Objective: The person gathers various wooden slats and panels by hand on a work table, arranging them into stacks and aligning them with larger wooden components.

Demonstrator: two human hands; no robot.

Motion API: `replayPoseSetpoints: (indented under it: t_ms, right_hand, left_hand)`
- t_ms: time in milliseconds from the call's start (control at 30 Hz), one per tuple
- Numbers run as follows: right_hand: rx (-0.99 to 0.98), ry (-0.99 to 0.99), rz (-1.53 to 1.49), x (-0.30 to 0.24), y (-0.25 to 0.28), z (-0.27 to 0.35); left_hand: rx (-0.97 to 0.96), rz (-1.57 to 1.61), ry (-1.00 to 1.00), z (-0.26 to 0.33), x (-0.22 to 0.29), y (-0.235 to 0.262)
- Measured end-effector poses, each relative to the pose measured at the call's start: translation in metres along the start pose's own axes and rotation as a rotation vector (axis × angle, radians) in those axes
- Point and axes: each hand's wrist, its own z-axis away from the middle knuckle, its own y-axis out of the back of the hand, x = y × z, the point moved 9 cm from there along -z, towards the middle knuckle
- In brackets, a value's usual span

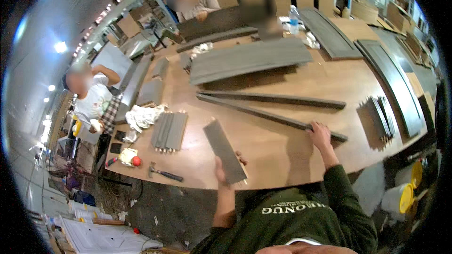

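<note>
Board (225, 153), grey and narrow, sits over the near edge of a wooden table (273, 164), left of the wearer's middle. The left hand (221, 171) grasps it by the lower part, thumb side along its left edge and fingertips showing past its right. The right hand (320, 134) lies over the near rail (263, 114), toward that rail's right end; whether it grips or merely rests cannot be told.

The work looks to be at an early stage. Both rails lie bare, the far rail (273, 98) and the near one fanning open to the right, and no board is fitted to either. Left slats (169, 131) and right slats (383, 117) stand in loose groups, pegs showing at their near ends, and seem still unused. A hammer (165, 173) lies by the near edge, out of hand. Joining appears wholly left to do on these pieces.

The held board's long axis slants from upper left, away from the wearer, to lower right; its pegged lower end points back toward the wearer.
</note>
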Motion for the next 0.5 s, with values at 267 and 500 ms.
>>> replayPoseSetpoints:
  t_ms: [267, 500]
  right_hand:
    - [0.091, -0.099, -0.001, 0.066, 0.058, 0.052]
    - [0.165, -0.01, -0.021, 0.092, 0.061, 0.059]
  left_hand:
    - [0.09, -0.154, 0.13, -0.052, 0.0, 0.014]
    - [0.382, -0.371, 0.037, -0.078, 0.031, 0.055]
